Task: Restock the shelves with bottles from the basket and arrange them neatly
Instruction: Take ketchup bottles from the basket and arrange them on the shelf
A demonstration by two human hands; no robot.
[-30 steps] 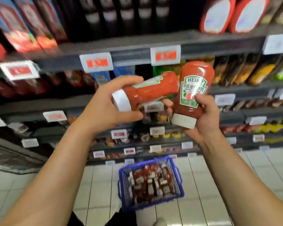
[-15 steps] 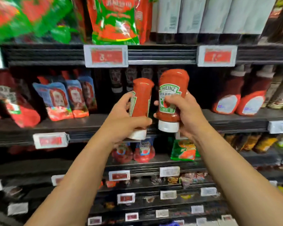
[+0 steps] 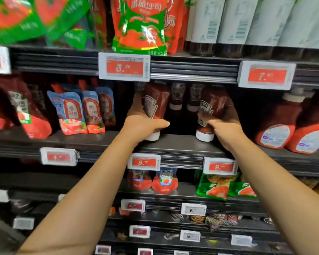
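Placement step, both hands on the shelf [image 3: 173, 144] at once. My left hand [image 3: 140, 128] was wrapped around one ketchup bottle [image 3: 156, 105], thumb across the front low on the body, the other fingers hidden behind it. That bottle stood cap-down, white cap just below my thumb and touching, or all but touching, the shelf board. My right hand [image 3: 226, 129] gripped a second ketchup bottle [image 3: 210, 111] from its right side, fingers curled round the back, the label facing me; its cap [image 3: 204, 137] sat below my fingertips on the board, the body leaning slightly left.

Between the two held bottles, further back than my knuckles, I noted a back row of the same bottles [image 3: 177, 96] in shadow. Outside my right hand stood larger red jugs [image 3: 276, 126]; outside my left, blue pouches [image 3: 72, 111]. Basket was not in view.

Judgement: these two were being set down in front of the back row, not yet let go. Next move would call for seating each cap flat, straightening the right bottle, turning the left label forward, then easing the fingers off without toppling either. Top-heavy on narrow caps, so a tip seemed the main risk.
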